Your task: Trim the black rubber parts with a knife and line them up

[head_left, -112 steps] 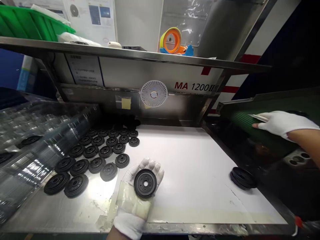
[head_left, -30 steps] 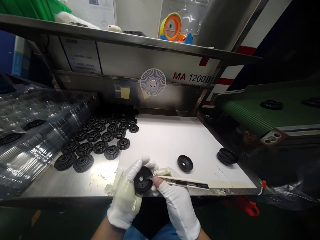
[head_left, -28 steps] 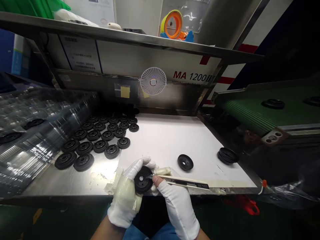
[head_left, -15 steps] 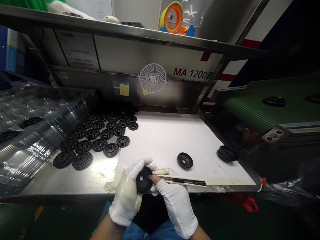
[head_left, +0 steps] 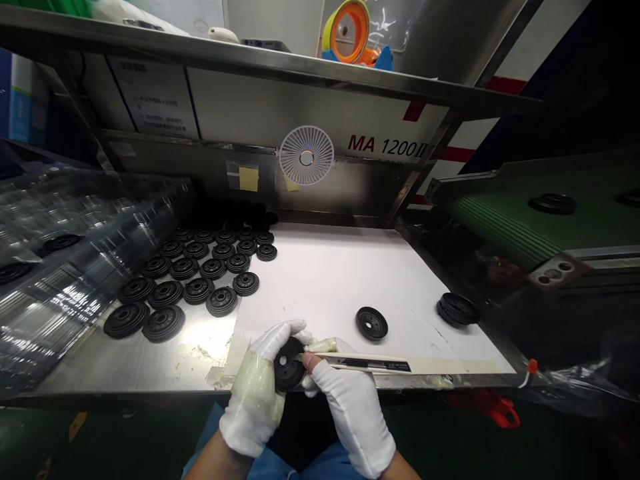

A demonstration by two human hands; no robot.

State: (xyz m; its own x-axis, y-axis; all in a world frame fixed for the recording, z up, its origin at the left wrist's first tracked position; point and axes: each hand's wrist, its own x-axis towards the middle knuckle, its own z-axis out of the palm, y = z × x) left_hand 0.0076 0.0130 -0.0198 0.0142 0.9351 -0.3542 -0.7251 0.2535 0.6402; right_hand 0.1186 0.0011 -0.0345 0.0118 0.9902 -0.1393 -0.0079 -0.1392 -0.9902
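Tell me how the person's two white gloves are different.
The left glove is wrapped in shiny clear tape, but the right glove shows no tape. The left glove holds a black disc, but the right glove holds a slim craft knife. Both gloves are white cloth, and they are close together at the disc.

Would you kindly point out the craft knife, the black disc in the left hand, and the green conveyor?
Craft knife [head_left: 367, 363]: head view, on the handle.
Black disc [head_left: 289, 367]: head view, on its front face.
Green conveyor [head_left: 500, 230]: head view, on the ribbed part.
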